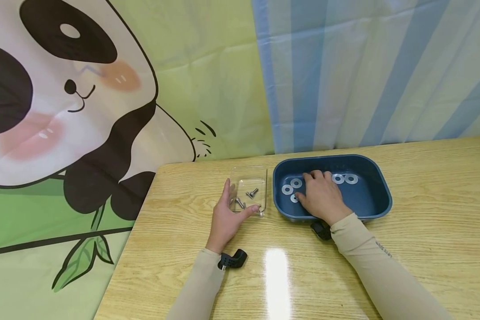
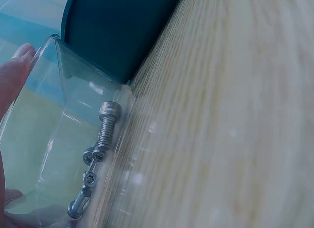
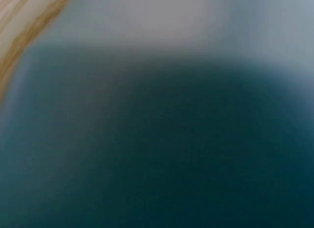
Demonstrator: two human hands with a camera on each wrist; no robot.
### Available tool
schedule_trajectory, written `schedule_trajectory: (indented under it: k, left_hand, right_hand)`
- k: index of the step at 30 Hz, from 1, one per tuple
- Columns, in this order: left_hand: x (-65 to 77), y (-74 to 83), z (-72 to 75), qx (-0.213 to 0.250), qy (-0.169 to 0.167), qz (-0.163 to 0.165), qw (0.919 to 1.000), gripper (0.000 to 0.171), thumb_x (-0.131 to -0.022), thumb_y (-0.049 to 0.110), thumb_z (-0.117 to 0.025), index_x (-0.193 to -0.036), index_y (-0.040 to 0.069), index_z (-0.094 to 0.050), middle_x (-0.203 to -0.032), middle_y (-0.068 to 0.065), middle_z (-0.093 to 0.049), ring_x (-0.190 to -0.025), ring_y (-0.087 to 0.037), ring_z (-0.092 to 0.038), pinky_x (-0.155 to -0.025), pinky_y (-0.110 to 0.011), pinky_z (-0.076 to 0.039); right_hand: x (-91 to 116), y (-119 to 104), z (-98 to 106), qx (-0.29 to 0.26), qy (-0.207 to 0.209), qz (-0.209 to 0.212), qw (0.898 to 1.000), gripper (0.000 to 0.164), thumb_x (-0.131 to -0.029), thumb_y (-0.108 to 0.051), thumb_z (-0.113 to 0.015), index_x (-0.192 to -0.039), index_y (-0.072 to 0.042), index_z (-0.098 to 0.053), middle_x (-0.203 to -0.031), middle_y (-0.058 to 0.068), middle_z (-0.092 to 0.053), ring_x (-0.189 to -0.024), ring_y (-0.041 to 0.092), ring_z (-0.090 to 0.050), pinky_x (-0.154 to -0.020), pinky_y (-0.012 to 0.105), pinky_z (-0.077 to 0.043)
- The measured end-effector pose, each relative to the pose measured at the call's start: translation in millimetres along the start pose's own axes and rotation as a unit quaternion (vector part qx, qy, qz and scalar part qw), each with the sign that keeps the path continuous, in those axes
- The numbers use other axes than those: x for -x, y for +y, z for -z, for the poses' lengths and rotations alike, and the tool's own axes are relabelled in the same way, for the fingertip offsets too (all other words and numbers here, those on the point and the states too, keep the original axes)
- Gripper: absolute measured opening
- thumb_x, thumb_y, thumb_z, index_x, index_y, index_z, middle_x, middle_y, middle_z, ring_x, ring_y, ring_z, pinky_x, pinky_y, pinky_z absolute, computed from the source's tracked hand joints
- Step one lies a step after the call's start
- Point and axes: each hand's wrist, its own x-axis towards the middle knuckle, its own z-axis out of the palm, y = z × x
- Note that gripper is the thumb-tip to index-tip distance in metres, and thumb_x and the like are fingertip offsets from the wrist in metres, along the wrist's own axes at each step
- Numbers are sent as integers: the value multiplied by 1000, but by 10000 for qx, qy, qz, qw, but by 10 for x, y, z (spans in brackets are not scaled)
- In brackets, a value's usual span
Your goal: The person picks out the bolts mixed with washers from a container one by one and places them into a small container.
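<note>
On the left, my left hand point(image 1: 226, 221) holds a clear plastic box point(image 1: 263, 186) by its left side and near edge, the thumb lying over the near rim. Several silver socket-head screws point(image 2: 107, 129) lie on the box floor. My right hand point(image 1: 324, 195) reaches down into a blue bin point(image 1: 385, 195), palm down, thumb and forefinger apart. Flat metal washers point(image 1: 283, 190) lie in the bin to the left of this hand, one of them right at the thumb tip. Two more washers point(image 1: 356, 179) lie beyond it on the right. The palm hides part of the bin floor.
Box and bin stand side by side on a wood-grain table point(image 1: 436, 191), a narrow gap between them. Behind the table's back edge hangs a cloth point(image 1: 344, 75) with stripes and a panda print. The right wrist view is mostly blurred bin wall.
</note>
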Motion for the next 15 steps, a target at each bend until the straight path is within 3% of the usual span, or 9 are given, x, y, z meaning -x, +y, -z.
schedule_trajectory:
  k: [10, 15]
  left_hand:
    - [-1, 0, 2, 38, 12, 15, 10000, 118, -73, 58, -84, -163, 29, -12, -159, -5, -38, -140, -21, -43, -113, -41, -37]
    - [0, -7, -2, 26, 19, 11, 10000, 118, -73, 58, -84, -163, 29, -12, -159, -5, -38, -140, -22, -45, -113, -42, -38]
  right_hand:
    - [6, -15, 11, 62, -103, -112, 9999, 58, -95, -25, -70, -137, 12, -53, -136, 36, -47, -117, 52, -42, -94, 62, -44]
    - [7, -4, 17, 114, -112, -29, 9999, 48, -96, -23, -69, -127, 13, -61, -129, 33, -53, -113, 49, -46, -93, 60, -45]
